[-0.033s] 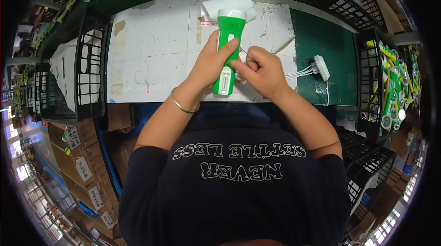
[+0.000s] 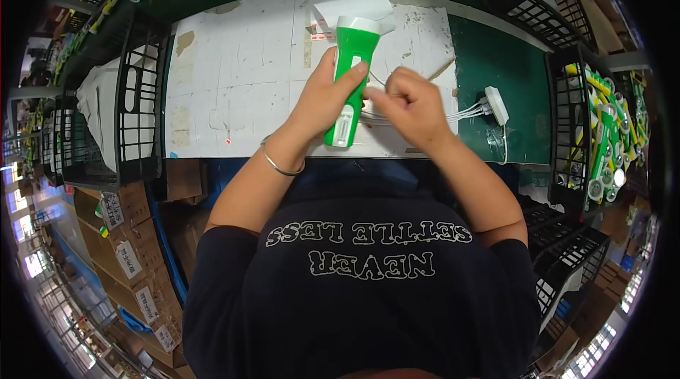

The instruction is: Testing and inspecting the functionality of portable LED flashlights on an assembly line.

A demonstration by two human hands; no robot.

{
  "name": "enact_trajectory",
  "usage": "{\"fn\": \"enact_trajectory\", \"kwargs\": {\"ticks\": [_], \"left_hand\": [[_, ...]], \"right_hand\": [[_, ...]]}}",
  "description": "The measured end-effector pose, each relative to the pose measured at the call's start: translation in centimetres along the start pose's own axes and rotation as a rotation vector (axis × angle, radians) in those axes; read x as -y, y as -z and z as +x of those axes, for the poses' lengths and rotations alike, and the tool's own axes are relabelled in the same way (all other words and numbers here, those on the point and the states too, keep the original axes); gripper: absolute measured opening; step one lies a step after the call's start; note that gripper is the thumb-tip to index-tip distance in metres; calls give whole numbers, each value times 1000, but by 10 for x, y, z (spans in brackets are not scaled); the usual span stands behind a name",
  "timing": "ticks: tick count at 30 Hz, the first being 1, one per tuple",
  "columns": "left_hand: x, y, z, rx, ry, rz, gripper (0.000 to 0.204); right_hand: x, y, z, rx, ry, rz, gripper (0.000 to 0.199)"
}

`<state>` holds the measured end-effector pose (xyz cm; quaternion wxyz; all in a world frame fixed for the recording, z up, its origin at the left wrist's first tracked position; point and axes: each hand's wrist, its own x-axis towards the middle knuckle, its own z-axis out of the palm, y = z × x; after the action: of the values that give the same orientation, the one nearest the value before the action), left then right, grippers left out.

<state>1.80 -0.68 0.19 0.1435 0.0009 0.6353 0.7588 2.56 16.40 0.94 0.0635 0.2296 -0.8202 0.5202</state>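
A green flashlight [image 2: 356, 53] with a white head stands out over the near half of the white work surface, its head pointing away from me. My left hand [image 2: 327, 92] is closed around its body from the left, with the thumb lying across the front near the switch. A pale panel shows on the handle's lower end. Just right of the handle is my right hand [image 2: 414, 106], fingers curled in and thumb pointing toward the flashlight. Whether anything lies inside those fingers is hidden. Thin white cables [image 2: 464, 114] run behind this hand.
A white power strip [image 2: 496, 105] lies on the green tabletop at right. Behind the flashlight rests a rolled white sheet [image 2: 354, 7]. Black crates [image 2: 138, 99] flank the table; the right one holds several green and yellow flashlights [image 2: 602, 145]. Cardboard boxes [image 2: 131, 258] are stacked lower left.
My right hand has shifted slightly right, off the flashlight's handle. The flashlight's lower end has swung a little left, still in my left hand.
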Motion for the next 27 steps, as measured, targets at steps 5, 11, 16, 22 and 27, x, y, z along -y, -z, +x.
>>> {"fn": "enact_trajectory", "kwargs": {"ticks": [5, 11, 16, 22, 27], "left_hand": [[-16, 10, -16, 121, -44, 338, 44], [-49, 34, -34, 252, -323, 1196, 38], [-67, 65, -48, 272, -139, 1273, 33], [-46, 48, -38, 318, 2, 756, 53], [-4, 51, -28, 142, 74, 415, 63]], "right_hand": [[2, 43, 23, 144, -381, 136, 25], [12, 61, 29, 442, -406, 169, 64], [-1, 63, 22, 403, -363, 320, 67], [-12, 26, 30, 332, -414, 386, 59], [-36, -24, 28, 198, -263, -562, 29]]}}
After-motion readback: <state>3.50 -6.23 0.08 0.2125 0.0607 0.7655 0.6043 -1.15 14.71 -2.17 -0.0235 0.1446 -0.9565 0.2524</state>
